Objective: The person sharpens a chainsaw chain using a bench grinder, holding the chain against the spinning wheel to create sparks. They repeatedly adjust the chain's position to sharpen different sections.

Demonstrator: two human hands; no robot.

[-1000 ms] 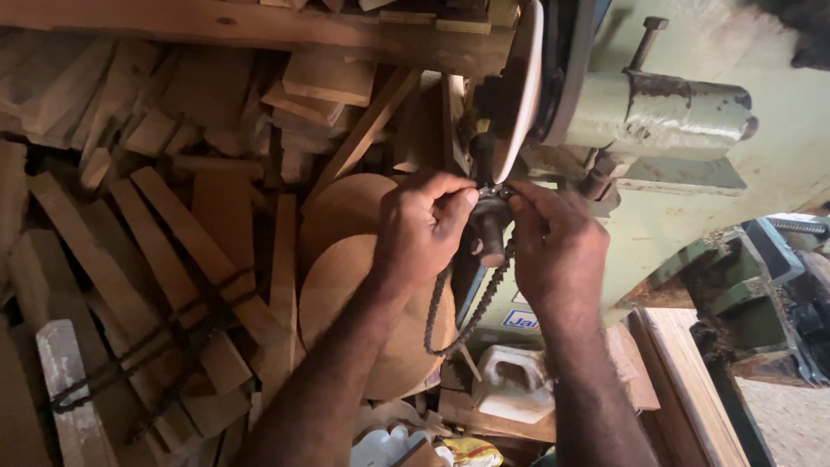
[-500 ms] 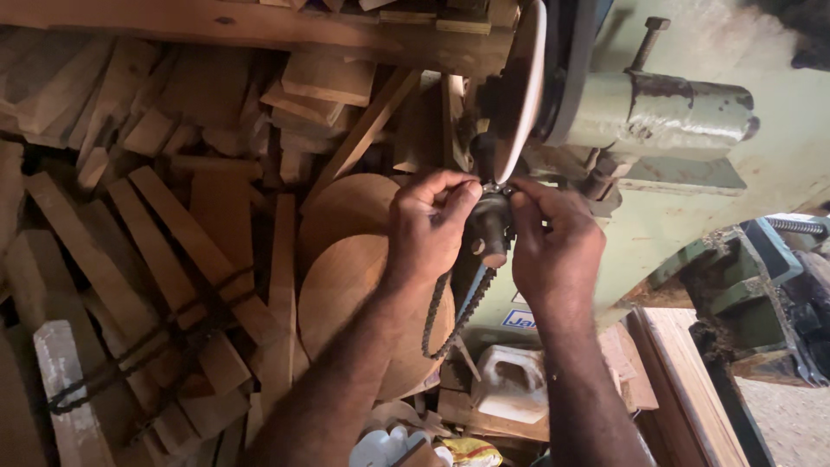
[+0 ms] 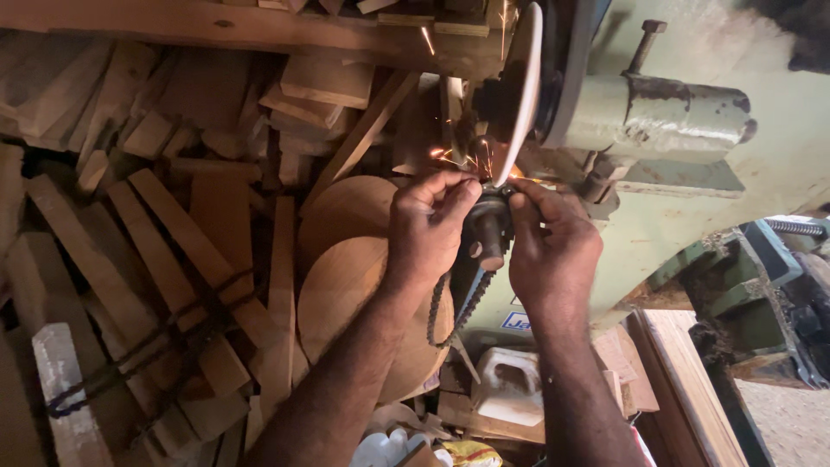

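Green machine body: occupies the area above and to the outer side of the right hand. It carries the spindle, so the work has to be brought up to it rather than the reverse.

Stack of wooden offcuts: piled well off to the outer side of the left hand and behind it, clear of the wheel. Two round wooden discs lean just beyond and beneath the left hand.

Grinding wheel: a pale disc seen edge-on, directly above both hands. Its lower rim meets the work between the fingertips, where orange sparks scatter out above the left hand.

Left hand: closed, thumb and fingers pinching the near end of the chain against the dark rest. Right hand: closed likewise on the opposite side, fingertips touching the same link. The two-sided pinch appears meant to keep a single tooth steady at the rim.

Chain: held between the hands at wheel level; the remainder hangs free in a loop below the wrists, so its slack does not pull on the held section.

White plastic jug: stands below the right forearm.

The exact contact point is masked by fingers and glare; which link touches the wheel cannot be confirmed.
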